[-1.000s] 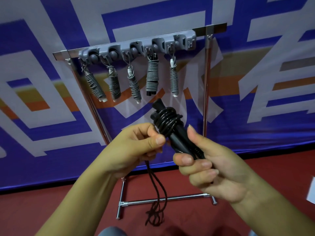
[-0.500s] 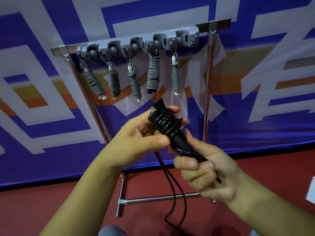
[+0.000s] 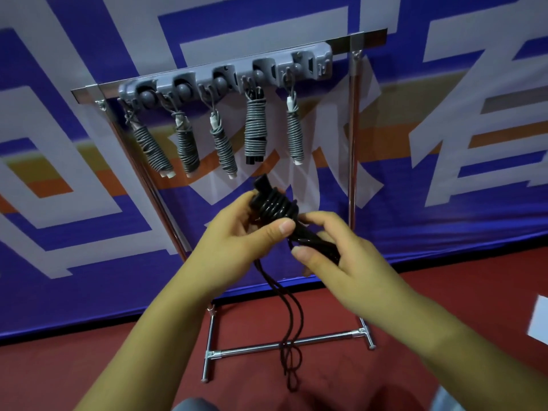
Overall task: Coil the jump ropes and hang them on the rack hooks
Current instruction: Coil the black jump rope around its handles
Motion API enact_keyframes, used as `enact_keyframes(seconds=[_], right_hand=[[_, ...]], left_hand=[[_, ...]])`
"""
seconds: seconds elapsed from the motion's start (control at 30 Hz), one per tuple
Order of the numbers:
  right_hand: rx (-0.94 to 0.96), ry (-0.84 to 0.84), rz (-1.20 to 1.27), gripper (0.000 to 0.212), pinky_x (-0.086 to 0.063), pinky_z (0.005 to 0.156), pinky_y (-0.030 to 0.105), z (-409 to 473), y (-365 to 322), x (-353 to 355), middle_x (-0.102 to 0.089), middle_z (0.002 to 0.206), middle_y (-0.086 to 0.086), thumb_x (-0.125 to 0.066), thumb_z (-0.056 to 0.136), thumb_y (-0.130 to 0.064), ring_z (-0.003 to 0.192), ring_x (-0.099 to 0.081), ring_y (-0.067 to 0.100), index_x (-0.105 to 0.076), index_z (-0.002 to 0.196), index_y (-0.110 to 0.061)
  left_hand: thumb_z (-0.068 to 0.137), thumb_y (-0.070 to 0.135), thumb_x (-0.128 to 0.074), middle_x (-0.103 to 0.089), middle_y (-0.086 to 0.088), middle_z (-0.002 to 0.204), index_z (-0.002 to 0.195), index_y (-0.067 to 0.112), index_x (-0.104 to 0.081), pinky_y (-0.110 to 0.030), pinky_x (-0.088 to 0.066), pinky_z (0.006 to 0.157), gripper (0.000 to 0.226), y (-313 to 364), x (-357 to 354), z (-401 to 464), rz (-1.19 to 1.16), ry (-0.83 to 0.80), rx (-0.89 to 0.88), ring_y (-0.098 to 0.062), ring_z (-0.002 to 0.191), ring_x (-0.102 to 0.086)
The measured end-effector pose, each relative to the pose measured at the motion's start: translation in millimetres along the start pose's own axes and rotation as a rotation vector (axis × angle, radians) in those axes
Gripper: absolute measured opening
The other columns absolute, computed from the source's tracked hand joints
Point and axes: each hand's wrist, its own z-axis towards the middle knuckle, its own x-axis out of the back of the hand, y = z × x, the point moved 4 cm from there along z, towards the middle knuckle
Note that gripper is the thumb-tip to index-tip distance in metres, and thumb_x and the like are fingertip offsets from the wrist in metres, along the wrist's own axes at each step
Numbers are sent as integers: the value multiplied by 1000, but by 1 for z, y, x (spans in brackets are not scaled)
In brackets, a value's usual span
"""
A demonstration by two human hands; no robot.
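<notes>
Holding the black jump rope point(image 3: 274, 207) in front of us at chest height, we have both hands closed on it: our left hand point(image 3: 237, 241) curls round the wound upper part, thumb pressed across the coils, and our right hand point(image 3: 335, 256) pinches the lower end of the handles between thumb and curled fingers. We judge the chief risk to be the coils slackening. They sit stacked near the top of the handles, and if our left thumb lifts before the loose cord is taken up, the turns could spring loose and slide down. The free cord point(image 3: 289, 315) hangs from under our hands in a long doubled strand with a twist near the red floor point(image 3: 444, 307); it could snag on the rack's lower crossbar point(image 3: 284, 345), which lies just behind it in this view, or tangle on itself. A bundle that ends too fat or without a loop left over may also fail to catch a hook.

The rope itself is glossy black, its handles paired side by side, with several tight turns round them and one handle end poking out above.

Farther off, the metal rack point(image 3: 353, 143) stands against a blue and white banner point(image 3: 444, 143). Its grey hook strip point(image 3: 225, 80) carries five coiled grey jump ropes point(image 3: 255, 129) hanging in a row.
</notes>
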Motion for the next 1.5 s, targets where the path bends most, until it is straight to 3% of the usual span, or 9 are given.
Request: enact_keyframes(seconds=[0.17, 0.33, 0.43, 0.67, 0.77, 0.93, 1.07, 1.3, 1.5], right_hand=[[-106, 40, 308, 20, -56, 65, 22, 4, -1, 4, -68, 81, -2, -56, 78, -43, 67, -69, 11, -62, 95, -34], [-112, 100, 353, 9, -51, 47, 27, 5, -3, -2, -64, 66, 3, -57, 91, -25, 52, -63, 19, -64, 88, -29], [-102, 113, 354, 11, -42, 39, 24, 7, -4, -6, -63, 64, 1, -54, 94, -24, 46, -59, 19, -62, 86, -24], [-150, 52, 704, 20, -27, 31, 15, 1, -5, -11, -58, 59, 10, -54, 79, -35, 37, -50, 12, -62, 85, -18], [-149, 44, 742, 20, -26, 31, 14, 0, -8, -12, -58, 59, 11, -54, 78, -36, 37, -48, 12, -61, 81, -18], [-206, 19, 759, 28, -41, 38, 19, -2, -7, -13, -64, 66, 13, -54, 76, -39, 44, -56, 15, -61, 89, -14], [-225, 54, 753, 38, -53, 50, 25, -3, -4, -12, -63, 71, 15, -56, 74, -38, 54, -65, 19, -63, 95, -7], [-192, 148, 691, 29, -55, 56, 24, -6, -9, -8, -67, 77, 16, -57, 74, -37, 68, -70, 24, -70, 89, -16], [-203, 198, 647, 31, -55, 56, 25, -7, -9, -9, -67, 64, 6, -53, 76, -43, 60, -68, 22, -69, 87, -19]], left_hand=[[76, 32, -74, -58, 14, 65, 107, 4, -62, -14, -39, 54, 44, 0, -5, -2, 19, 85, -3, -1, 55, -49], [74, 31, -66, -61, 20, 60, 100, 7, -65, -8, -40, 56, 36, 6, -10, -4, 44, 162, -39, 6, 56, -55], [75, 30, -68, -68, 16, 72, 95, 15, -66, -9, -43, 61, 26, 6, -13, -6, 55, 237, -70, 6, 68, -61], [63, 14, -69, -66, 9, 87, 110, 19, -55, -12, -48, 64, 49, 12, -16, -6, -117, 185, -112, 2, 69, -65], [65, 4, -77, -62, 10, 87, 125, 22, -48, -10, -46, 60, 68, 17, -13, -2, -153, 127, -121, 3, 66, -60], [64, 11, -72, -59, 1, 105, 115, 24, -49, -16, -51, 66, 58, 19, -12, -3, -77, 126, -158, -4, 73, -64], [68, 17, -80, -64, 15, 99, 113, 29, -48, -18, -53, 71, 57, 15, -14, -6, 18, 164, -178, -8, 73, -65], [72, 20, -75, -64, 19, 98, 109, 27, -50, -15, -51, 70, 46, 10, -17, -10, 104, 250, -230, -4, 75, -69], [65, 40, -84, -67, 20, 92, 97, 32, -53, -33, -55, 66, 44, 14, -12, -10, 218, 369, -228, -29, 69, -66]])
